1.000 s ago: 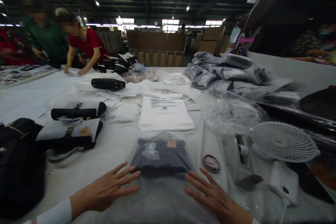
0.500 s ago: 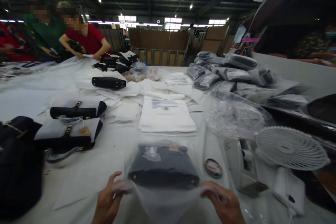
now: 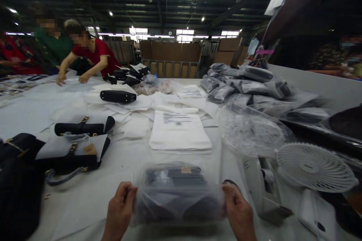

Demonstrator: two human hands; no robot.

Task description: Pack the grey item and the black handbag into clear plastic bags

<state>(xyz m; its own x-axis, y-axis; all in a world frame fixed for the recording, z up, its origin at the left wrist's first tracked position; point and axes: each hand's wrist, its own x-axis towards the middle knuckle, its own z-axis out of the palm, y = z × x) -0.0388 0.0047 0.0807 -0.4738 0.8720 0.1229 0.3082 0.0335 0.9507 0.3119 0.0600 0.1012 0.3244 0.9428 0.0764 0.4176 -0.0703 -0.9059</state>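
Note:
A dark bag wrapped in a clear plastic bag [image 3: 177, 192] lies on the white table [image 3: 118, 158] right in front of me. My left hand [image 3: 120, 211] grips its left end, fingers curled round the folded plastic. My right hand [image 3: 236, 211] grips the right end the same way. The plastic flap is folded over the near side of the bag. Beyond it lies a stack of white pouches [image 3: 178, 131] with a barcode label.
Black handbags [image 3: 75, 147] lie at the left, another black bag [image 3: 117, 96] further back. A white desk fan [image 3: 315, 167], a tape dispenser [image 3: 263, 188] and crumpled plastic [image 3: 251, 130] stand at the right. Bagged items [image 3: 249, 83] are piled at the back right. People work at the far left.
My hands went from lying flat on the plastic to pinching its loose end, then folded the flap over the bag. They now hold both ends.

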